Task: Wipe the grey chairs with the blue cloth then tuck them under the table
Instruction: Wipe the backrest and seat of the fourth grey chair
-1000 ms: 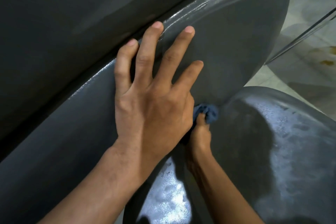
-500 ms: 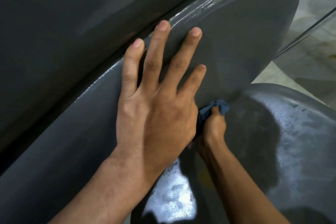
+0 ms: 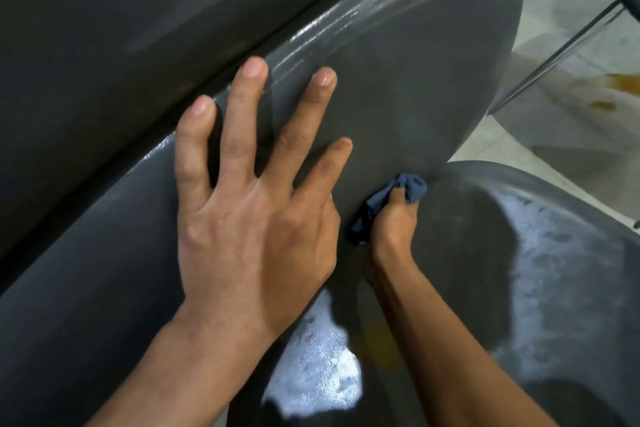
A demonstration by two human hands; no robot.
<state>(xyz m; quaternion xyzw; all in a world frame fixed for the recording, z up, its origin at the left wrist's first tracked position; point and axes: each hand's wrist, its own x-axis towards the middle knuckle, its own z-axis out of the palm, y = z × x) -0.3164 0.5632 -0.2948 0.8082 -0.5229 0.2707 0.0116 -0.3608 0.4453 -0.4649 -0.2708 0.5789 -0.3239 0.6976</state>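
Nearest, the seat (image 3: 554, 288) of the grey chair shows pale patches of sheen. Above it the left hand (image 3: 252, 218) lies flat on the backrest (image 3: 398, 80), fingers straight and spread wide, bracing it. Just right of it, the right hand (image 3: 391, 229) grips the bunched blue cloth (image 3: 408, 185) and presses it where backrest meets seat. To wipe well here, the person should probably keep the brace firm, run the cloth along the whole crease, then sweep out across the seat's patches. Beyond the backrest runs the dark worktop (image 3: 138, 10); the tiled floor (image 3: 571, 62), stained yellow, lies farthest right.
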